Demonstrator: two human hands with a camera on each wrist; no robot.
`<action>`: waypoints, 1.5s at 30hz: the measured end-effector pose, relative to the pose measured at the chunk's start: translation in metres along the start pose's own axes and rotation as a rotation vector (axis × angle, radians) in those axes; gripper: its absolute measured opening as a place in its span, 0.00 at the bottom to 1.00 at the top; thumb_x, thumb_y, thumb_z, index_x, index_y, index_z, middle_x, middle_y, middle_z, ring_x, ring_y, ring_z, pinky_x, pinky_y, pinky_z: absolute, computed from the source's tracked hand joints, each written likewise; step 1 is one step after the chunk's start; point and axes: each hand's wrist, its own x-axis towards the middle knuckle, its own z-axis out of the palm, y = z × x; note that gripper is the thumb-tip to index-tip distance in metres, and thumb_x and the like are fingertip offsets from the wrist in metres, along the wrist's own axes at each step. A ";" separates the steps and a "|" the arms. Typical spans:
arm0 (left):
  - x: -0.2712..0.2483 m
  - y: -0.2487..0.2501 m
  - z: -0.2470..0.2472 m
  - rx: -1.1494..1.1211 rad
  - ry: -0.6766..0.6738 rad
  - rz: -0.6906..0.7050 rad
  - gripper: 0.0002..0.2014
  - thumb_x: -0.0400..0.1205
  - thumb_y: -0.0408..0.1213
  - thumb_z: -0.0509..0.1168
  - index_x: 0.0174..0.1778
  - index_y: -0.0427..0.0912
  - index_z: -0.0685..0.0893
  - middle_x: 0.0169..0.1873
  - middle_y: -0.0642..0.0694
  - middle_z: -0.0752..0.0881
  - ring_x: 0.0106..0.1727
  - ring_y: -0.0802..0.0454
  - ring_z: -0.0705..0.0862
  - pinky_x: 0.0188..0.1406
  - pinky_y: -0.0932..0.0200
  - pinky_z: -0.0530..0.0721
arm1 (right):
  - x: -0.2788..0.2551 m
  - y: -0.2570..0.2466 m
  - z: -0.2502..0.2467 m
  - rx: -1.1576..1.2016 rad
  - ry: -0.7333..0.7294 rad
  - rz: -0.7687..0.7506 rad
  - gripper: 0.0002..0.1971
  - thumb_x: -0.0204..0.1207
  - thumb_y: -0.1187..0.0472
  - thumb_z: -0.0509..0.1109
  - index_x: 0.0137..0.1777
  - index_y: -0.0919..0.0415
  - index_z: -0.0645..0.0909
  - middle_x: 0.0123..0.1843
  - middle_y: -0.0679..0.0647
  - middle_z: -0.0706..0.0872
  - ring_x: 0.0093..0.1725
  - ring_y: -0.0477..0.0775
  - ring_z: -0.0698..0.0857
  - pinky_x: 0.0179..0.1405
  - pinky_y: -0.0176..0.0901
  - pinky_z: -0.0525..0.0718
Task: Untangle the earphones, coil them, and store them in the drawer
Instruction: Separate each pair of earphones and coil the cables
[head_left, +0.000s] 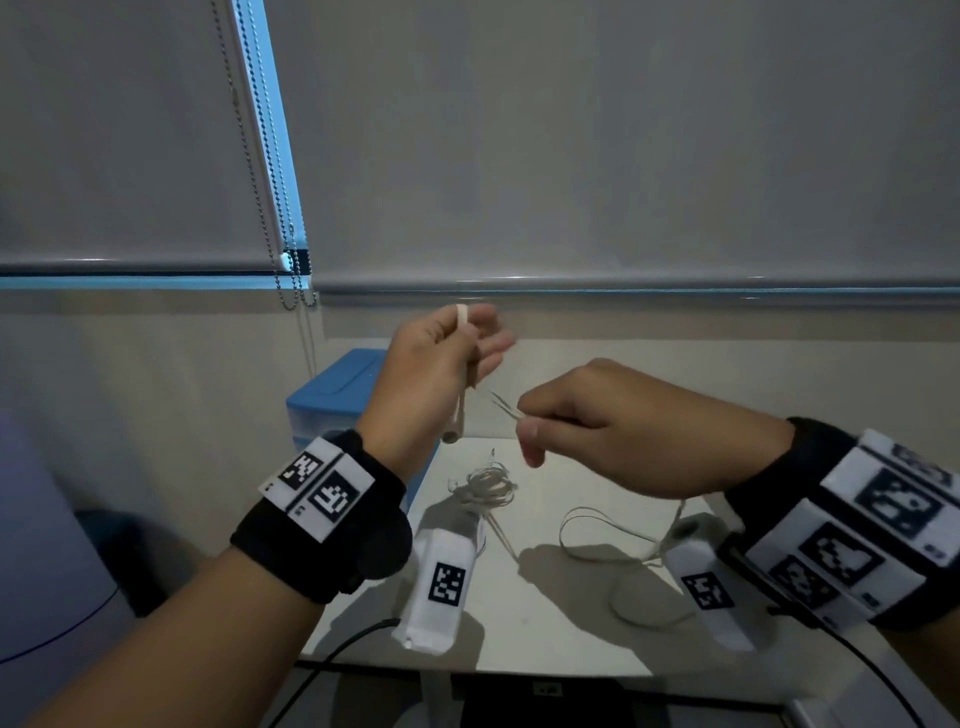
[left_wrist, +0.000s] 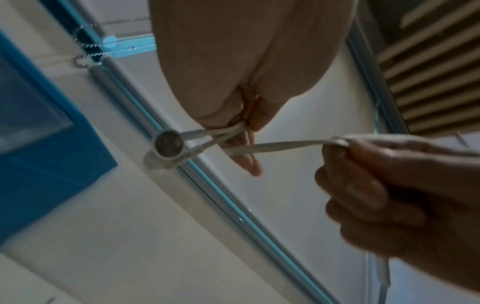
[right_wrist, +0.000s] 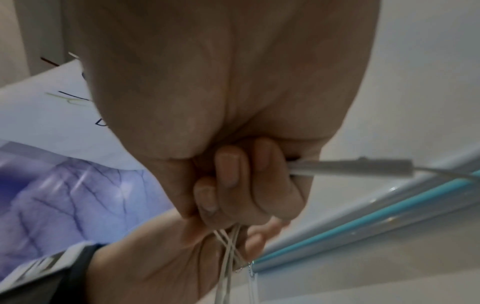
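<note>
My left hand (head_left: 441, 358) is raised above the white table (head_left: 545, 639) and grips white earphone cords, with the two earbuds (head_left: 451, 435) dangling below its palm. In the left wrist view the earbuds (left_wrist: 168, 144) hang beside the fingers (left_wrist: 233, 115). My right hand (head_left: 571, 415) pinches the earphone cable (left_wrist: 285, 146), stretched taut between both hands. Its curled fingers (right_wrist: 233, 174) close round the cable, and a slim white in-line piece (right_wrist: 363, 167) sticks out to the right. More cable lies on the table as a tangled bundle (head_left: 485, 488) and a loose loop (head_left: 597, 535).
A blue drawer unit (head_left: 332, 395) stands at the table's back left, its drawers hidden behind my left hand. Beaded blind chains (head_left: 283, 234) hang ahead on the left. A black cable (head_left: 332, 660) runs off the table's front edge.
</note>
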 end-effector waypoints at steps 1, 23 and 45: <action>-0.002 -0.002 0.000 0.082 -0.053 -0.001 0.14 0.93 0.29 0.54 0.66 0.35 0.85 0.60 0.36 0.91 0.56 0.48 0.93 0.65 0.50 0.89 | 0.000 -0.002 -0.006 -0.012 0.004 -0.010 0.17 0.89 0.52 0.62 0.40 0.52 0.85 0.22 0.35 0.78 0.26 0.42 0.77 0.31 0.33 0.71; -0.022 0.012 0.005 -0.231 -0.361 -0.006 0.16 0.89 0.35 0.58 0.63 0.29 0.85 0.28 0.46 0.83 0.18 0.62 0.70 0.27 0.67 0.80 | 0.011 0.058 0.012 0.354 0.206 0.069 0.22 0.88 0.46 0.60 0.33 0.54 0.75 0.26 0.43 0.71 0.26 0.46 0.68 0.28 0.40 0.69; -0.032 -0.006 0.011 0.238 -0.302 0.118 0.19 0.95 0.40 0.52 0.58 0.39 0.89 0.25 0.48 0.74 0.32 0.44 0.68 0.35 0.52 0.70 | 0.005 0.034 -0.036 0.209 0.306 0.067 0.17 0.89 0.54 0.63 0.37 0.56 0.80 0.22 0.41 0.72 0.26 0.41 0.70 0.31 0.44 0.70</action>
